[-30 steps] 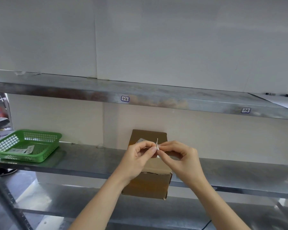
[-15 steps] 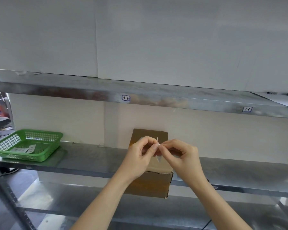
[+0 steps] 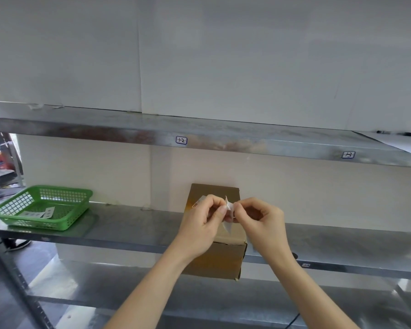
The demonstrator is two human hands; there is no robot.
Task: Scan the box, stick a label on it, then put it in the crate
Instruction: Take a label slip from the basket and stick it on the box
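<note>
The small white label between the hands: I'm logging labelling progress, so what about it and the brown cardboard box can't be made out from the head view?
- Small white label: its print is too small and edge-on; left hand and right hand cover parts of it.
- Brown cardboard box: the hands hide much of its top, so any barcode or label already stuck there stays uncertain.
- Paper slips in the green plastic basket: text too small.

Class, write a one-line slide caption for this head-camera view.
Both hands, left and right, pinch a small label above a cardboard box on a metal shelf.
</note>
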